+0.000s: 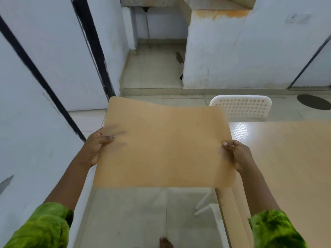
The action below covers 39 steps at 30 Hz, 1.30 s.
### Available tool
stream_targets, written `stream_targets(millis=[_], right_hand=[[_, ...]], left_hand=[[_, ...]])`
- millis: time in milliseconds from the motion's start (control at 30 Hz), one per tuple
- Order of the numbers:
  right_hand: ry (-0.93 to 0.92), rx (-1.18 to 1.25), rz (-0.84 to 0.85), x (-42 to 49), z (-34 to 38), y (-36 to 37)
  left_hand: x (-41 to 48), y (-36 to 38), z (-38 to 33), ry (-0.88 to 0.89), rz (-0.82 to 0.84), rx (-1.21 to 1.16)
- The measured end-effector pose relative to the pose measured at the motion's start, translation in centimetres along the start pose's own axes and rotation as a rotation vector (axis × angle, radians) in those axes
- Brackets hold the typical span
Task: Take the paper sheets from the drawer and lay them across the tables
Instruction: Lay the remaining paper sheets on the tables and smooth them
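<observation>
I hold a tan paper sheet spread flat in the air at the middle of the head view, above the tiled floor. My left hand grips its left edge, thumb on top. My right hand pinches its right edge. A light wooden table stands to the right, and the sheet's right edge hangs just over the table's left edge. No drawer is in view.
A white perforated chair stands at the table's far side, and white chair legs show below the sheet. White panels with black frames rise on the left. A white wall and a passage lie ahead.
</observation>
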State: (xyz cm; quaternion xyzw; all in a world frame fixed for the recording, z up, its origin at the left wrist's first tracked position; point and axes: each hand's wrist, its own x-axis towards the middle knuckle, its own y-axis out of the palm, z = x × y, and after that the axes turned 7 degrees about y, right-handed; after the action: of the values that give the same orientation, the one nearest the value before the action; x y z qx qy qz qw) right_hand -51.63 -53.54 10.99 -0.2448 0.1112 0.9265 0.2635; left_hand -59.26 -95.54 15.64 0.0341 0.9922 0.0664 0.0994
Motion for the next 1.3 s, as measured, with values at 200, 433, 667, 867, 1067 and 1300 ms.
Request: stream_targets(millis=[200, 433, 667, 867, 1067, 1300], right_hand=[[0.02, 0.05, -0.084, 5.6, 2.3, 2.3], [-0.003, 0.155, -0.29, 10.4, 4.7, 4.8], [-0.008, 0.236, -0.505, 14.0, 5.9, 4.7], [-0.015, 0.333, -0.639, 17.0, 7.1, 2.3], [-0.033, 0.447, -0.758, 20.3, 9.7, -1.9], [-0.008, 0.589, -0.94, 22.6, 11.3, -5.1]], left_hand=[[11.2, 1.7, -1.4, -0.021, 0.102, 0.016], [26.0, 5.3, -3.5, -0.064, 0.344, 0.069], [38.0, 11.9, -4.6, -0.115, 0.592, 0.138], [45.4, 20.5, -4.4, -0.129, 0.753, 0.19], [51.3, 32.8, -4.5, -0.154, 0.921, 0.21], [55.5, 44.9, -3.6, -0.214, 1.144, 0.254]])
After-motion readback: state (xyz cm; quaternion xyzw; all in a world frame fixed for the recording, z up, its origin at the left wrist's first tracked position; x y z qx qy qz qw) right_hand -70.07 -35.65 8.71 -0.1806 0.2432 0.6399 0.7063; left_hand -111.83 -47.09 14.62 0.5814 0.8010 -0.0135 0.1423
